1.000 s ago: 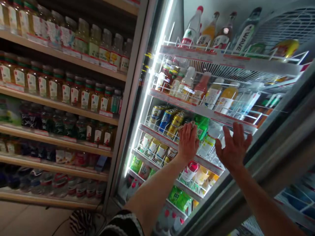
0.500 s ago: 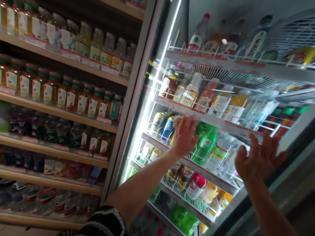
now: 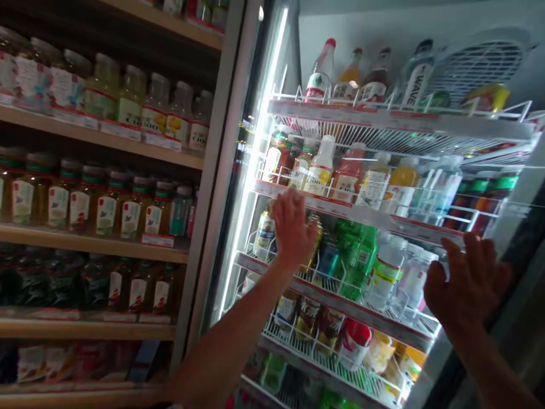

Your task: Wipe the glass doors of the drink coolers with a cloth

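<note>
My left hand [image 3: 293, 227] reaches into a lit drinks fridge, its fingers stretched up in front of the cans [image 3: 264, 233] on the third wire shelf [image 3: 272, 268]. It seems to rest against a can without closing on one. Green bottles [image 3: 355, 255] and clear bottles [image 3: 385, 272] stand to its right. My right hand [image 3: 468, 284] is open with fingers spread at the fridge's right side, next to the dark door edge [image 3: 517, 295].
Above, fridge shelves carry juice and tea bottles [image 3: 349, 170] and tall bottles [image 3: 321, 74] beside a fan grille [image 3: 477, 65]. Lower racks hold cups and pouches [image 3: 353, 341]. Left of the fridge frame [image 3: 213, 170], wooden shelves [image 3: 85, 241] carry rows of bottled drinks.
My left hand has moved left and up along the can shelf. My right hand has shifted right toward the door edge. The view has swung, so the fridge shelves look less tilted.
</note>
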The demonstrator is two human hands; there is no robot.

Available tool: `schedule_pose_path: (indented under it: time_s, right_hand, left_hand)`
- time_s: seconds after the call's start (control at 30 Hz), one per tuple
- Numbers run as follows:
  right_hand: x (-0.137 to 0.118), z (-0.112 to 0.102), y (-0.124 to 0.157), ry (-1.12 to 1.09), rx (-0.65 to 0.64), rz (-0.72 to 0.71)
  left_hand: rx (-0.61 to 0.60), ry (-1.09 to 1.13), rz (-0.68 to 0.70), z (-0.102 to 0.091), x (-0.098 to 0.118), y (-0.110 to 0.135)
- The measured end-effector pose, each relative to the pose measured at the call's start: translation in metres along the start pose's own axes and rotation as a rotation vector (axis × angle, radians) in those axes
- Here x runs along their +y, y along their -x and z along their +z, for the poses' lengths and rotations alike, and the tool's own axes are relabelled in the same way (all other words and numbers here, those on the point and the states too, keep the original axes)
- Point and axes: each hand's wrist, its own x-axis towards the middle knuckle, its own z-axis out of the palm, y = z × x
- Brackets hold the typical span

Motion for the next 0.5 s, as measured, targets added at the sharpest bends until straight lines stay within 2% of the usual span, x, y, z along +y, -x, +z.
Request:
schedule_pose_path:
  time_s: [0.07, 0.1, 0.13, 0.17, 0.23, 0.3, 0.37, 0.43, 0.5]
  right_hand:
    - [0.002, 0.000, 0.000, 0.012, 0.020, -0.034]
    - [0.003, 0.001, 0.000, 0.016, 0.019, -0.042]
    - [0.004, 0.003, 0.001, 0.017, 0.034, -0.045]
    - [0.005, 0.004, 0.001, 0.014, 0.050, -0.043]
    - [0.005, 0.006, 0.002, -0.006, 0.080, -0.024]
    - [0.001, 0.006, 0.002, -0.026, 0.074, 0.004]
    - [-0.003, 0.004, 0.000, -0.034, 0.034, 0.034]
    - [-0.007, 0.001, -0.001, -0.037, 0.009, 0.049]
    - [-0.008, -0.002, -0.002, -0.045, 0.022, 0.037]
  left_hand:
    - [-0.143, 0.063, 0.273, 0.009, 0.040, 0.018]
    - [-0.185, 0.068, 0.369, 0.012, 0.050, 0.024]
    - [-0.208, 0.063, 0.425, 0.012, 0.051, 0.028]
    - [-0.208, 0.048, 0.434, 0.009, 0.043, 0.028]
    - [-0.141, 0.000, 0.308, -0.001, 0.004, 0.016]
    - [0.005, -0.073, 0.044, -0.012, -0.040, -0.004]
    - [0.118, -0.118, -0.136, -0.016, -0.061, -0.019]
    - [0.118, -0.106, -0.130, -0.011, -0.045, -0.020]
    - [0.022, -0.056, 0.038, 0.000, -0.006, -0.007]
